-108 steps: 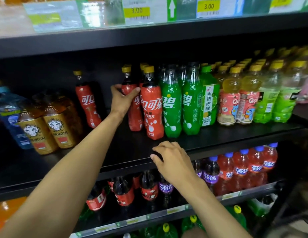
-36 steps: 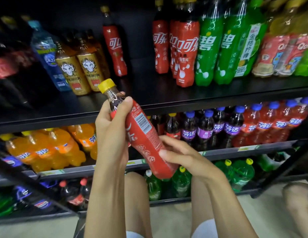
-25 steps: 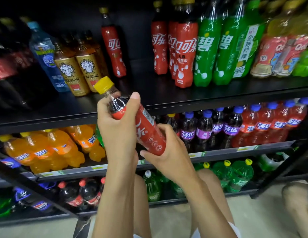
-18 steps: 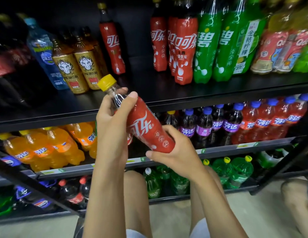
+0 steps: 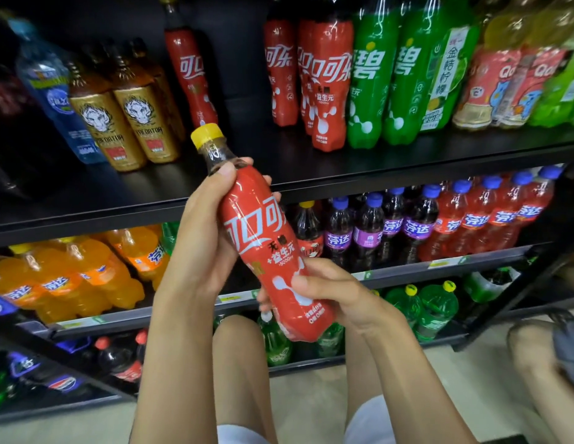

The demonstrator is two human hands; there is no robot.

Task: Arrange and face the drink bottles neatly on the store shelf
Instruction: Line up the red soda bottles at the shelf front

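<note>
Spanning frame: black store shelf (image 5: 407,161), landmark for all below. On its top board: green bottles (image 5: 388,78) right of centre, red cola bottles (image 5: 324,88) centre, lone red bottle (image 5: 191,75) further left, gold bottles (image 5: 125,123) left. Below board: orange bottles (image 5: 71,277) left, purple bottles (image 5: 365,229) right. In front of shelf edge, off shelf: held cola bottle (image 5: 269,251), tilted, yellow cap (image 5: 207,135) up-left, label facing camera. Left hand (image 5: 205,238) wrapped round upper body. Right hand (image 5: 330,293) clasping lower end, thumb across label.

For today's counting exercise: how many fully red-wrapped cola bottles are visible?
5 cola bottles: one held in both hands, one alone at the shelf back, three clustered left of the green bottles. Others may hide.
</note>
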